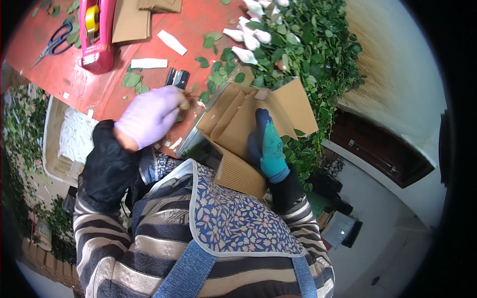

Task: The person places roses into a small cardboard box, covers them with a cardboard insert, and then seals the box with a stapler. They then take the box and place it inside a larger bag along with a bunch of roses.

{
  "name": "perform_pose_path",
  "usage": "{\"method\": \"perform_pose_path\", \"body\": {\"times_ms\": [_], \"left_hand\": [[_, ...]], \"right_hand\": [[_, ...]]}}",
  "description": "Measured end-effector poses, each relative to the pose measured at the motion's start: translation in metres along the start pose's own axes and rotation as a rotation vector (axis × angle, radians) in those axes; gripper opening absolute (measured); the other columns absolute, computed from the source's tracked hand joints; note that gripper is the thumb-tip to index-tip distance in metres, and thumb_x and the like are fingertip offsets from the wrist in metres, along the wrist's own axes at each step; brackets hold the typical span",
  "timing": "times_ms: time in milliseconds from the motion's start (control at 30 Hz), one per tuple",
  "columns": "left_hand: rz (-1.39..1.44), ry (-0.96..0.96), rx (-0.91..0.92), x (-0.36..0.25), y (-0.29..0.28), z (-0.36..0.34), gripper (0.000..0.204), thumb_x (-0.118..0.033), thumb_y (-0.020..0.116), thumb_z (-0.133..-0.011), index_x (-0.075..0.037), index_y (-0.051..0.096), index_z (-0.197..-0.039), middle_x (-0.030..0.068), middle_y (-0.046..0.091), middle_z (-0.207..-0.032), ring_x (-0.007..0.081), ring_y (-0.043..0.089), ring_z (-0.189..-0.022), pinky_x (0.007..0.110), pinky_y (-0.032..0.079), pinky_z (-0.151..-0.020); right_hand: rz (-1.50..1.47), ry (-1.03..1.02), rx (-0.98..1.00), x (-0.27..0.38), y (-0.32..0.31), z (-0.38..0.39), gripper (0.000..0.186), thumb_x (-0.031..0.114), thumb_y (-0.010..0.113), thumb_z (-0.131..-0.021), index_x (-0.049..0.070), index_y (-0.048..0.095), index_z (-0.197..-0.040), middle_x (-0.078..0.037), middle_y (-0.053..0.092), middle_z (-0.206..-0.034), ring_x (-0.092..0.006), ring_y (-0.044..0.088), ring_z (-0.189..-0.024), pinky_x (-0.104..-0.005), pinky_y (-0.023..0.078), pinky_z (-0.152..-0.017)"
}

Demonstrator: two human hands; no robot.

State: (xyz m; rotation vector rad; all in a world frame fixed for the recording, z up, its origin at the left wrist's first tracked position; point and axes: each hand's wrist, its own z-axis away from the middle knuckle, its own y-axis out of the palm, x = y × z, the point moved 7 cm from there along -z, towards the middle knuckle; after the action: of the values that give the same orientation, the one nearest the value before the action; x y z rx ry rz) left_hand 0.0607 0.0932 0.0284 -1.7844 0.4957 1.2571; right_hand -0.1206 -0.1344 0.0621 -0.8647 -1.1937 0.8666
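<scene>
My left hand, in a lavender glove, is curled over the red tabletop just below a small black object; its motion-smeared fingertips hide whatever they may hold. My right hand, in a teal and navy glove, lies with straight fingers against folded, ribbed brown cardboard. That cardboard has raised panels and an open flap, and rests partly over the metal edge of the table at my apron.
The red table holds a pink tape dispenser, scissors, cardboard pieces, white strips and loose leaves. White-wrapped flower heads and dense leafy stems line the right. A pale bin stands lower left.
</scene>
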Motion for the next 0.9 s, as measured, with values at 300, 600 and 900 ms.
{"method": "perform_pose_path", "body": {"times_ms": [300, 600, 900], "left_hand": [[0.109, -0.172, -0.011, 0.006, 0.001, 0.031, 0.019, -0.002, 0.058, -0.084, -0.008, 0.064, -0.101, 0.0124, 0.063, -0.093, 0.0352, 0.063, -0.086, 0.042, 0.052, -0.075], [-0.481, -0.145, -0.4, -0.002, -0.035, -0.044, 0.018, -0.023, 0.065, -0.088, -0.008, 0.057, -0.089, 0.0118, 0.055, -0.082, 0.033, 0.061, -0.079, 0.043, 0.049, -0.068], [-0.845, -0.586, -0.542, 0.139, -0.156, -0.182, 0.077, -0.055, 0.083, -0.068, -0.001, 0.06, -0.119, 0.0127, 0.055, -0.137, 0.0261, 0.062, -0.116, 0.04, 0.053, -0.09]], "right_hand": [[-0.048, 0.034, 0.105, 0.007, -0.025, -0.007, 0.069, 0.004, 0.066, -0.087, -0.006, 0.034, -0.147, -0.029, 0.045, -0.144, -0.0431, 0.045, -0.133, -0.045, 0.038, -0.11], [0.115, -0.021, 0.055, 0.01, -0.028, 0.008, 0.066, 0.014, 0.069, -0.088, -0.004, 0.039, -0.144, -0.028, 0.048, -0.141, -0.0429, 0.048, -0.13, -0.0467, 0.04, -0.109], [-0.005, -0.06, -0.005, 0.017, -0.013, -0.003, 0.06, 0.02, 0.063, -0.091, -0.006, 0.043, -0.142, -0.027, 0.049, -0.14, -0.043, 0.048, -0.129, -0.0476, 0.038, -0.11]]}}
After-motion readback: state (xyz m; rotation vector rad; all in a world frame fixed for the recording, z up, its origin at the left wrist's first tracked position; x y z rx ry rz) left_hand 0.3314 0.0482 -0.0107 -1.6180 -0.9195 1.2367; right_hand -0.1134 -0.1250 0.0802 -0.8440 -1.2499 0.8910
